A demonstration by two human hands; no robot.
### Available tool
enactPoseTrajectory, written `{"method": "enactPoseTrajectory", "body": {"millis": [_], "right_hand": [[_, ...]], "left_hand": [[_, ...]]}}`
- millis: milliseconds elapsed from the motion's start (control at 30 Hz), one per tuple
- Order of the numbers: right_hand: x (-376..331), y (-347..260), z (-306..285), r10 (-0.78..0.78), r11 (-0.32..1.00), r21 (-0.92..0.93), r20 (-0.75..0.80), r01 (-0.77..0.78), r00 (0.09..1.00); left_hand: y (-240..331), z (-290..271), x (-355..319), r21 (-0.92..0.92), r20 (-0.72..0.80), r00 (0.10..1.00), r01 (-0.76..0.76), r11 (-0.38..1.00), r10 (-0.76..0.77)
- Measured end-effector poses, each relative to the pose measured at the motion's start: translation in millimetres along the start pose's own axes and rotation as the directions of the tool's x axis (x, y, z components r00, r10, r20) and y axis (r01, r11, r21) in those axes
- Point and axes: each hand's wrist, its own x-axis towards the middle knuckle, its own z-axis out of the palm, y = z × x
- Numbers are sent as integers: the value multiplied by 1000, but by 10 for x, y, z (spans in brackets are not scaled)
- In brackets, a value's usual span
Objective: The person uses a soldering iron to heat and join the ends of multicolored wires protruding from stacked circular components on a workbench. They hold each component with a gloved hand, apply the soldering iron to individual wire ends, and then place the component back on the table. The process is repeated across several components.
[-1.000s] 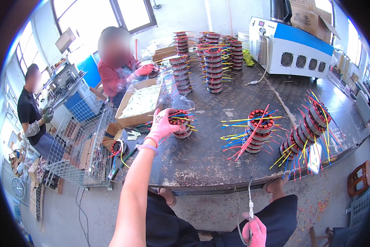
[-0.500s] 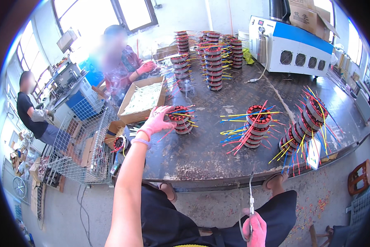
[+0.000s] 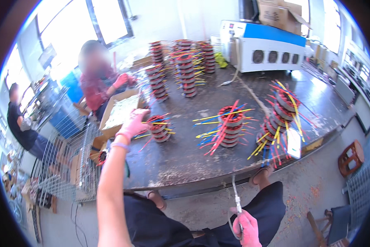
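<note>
In its pink glove, my left hand is at the left side of a short stack of wound motor stators, fingers and thumb apart beside its top wires. Red, yellow and blue wires stick out of the stack. My right hand, also gloved in pink, is low in front of the table edge. It is closed around a slim hand tool with a silver fitting and a thin grey hose or rod going up from it; the tool's working end cannot be made out.
Another stator stack stands at mid-table, and a leaning one is at the right by a white card. Tall stacks and a blue-white machine stand behind. A co-worker is beyond a carton; a wire cage stands left.
The whole view has swung, so the table and stacks appear further left. My left hand has drawn slightly back from the stack. My right hand still grips the tool.
</note>
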Motion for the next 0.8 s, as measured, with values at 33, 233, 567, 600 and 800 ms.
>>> {"method": "enactPoseTrajectory", "body": {"millis": [33,233,567,600,800], "right_hand": [[24,88,-74,-7,1000,-1,54,8,998],[58,-24,-95,23,997,76,-51,-19,998],[15,-88,-221,-3,986,165,-35,9,999],[2,-94,-249,27,988,151,-3,-26,1000],[-95,-125,-263,34,995,93,-59,-28,998]], "left_hand": [[109,-151,26,7,-56,998,-15,1000,15],[1835,30,374,-285,-79,974,-226,932,212],[2531,651,891,-218,111,984,-116,969,142],[2533,638,848,-224,65,990,-109,968,126],[2267,181,342,-464,-120,963,-269,844,240]]}}
